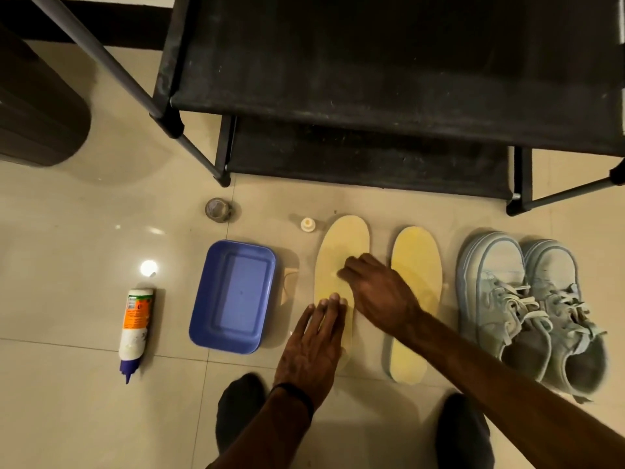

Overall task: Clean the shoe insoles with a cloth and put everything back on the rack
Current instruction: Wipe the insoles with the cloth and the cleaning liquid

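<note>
Two yellow insoles lie side by side on the tiled floor in front of the black shoe rack (372,79). My left hand (314,346) lies flat on the heel end of the left insole (343,245), fingers straight. My right hand (375,292) rests on the middle of that insole with its fingers curled down; a small pale bit shows at the fingertips, and I cannot tell what it is. The right insole (417,265) lies untouched, partly crossed by my right forearm. A pair of pale blue laced sneakers (527,306) stands to its right.
A blue plastic tray (233,296) sits left of the insoles, with a beige item (290,286) wedged between them. A white and orange bottle (135,330) lies on its side further left. A small white cap (307,225) and a round grey object (218,209) sit near the rack's leg.
</note>
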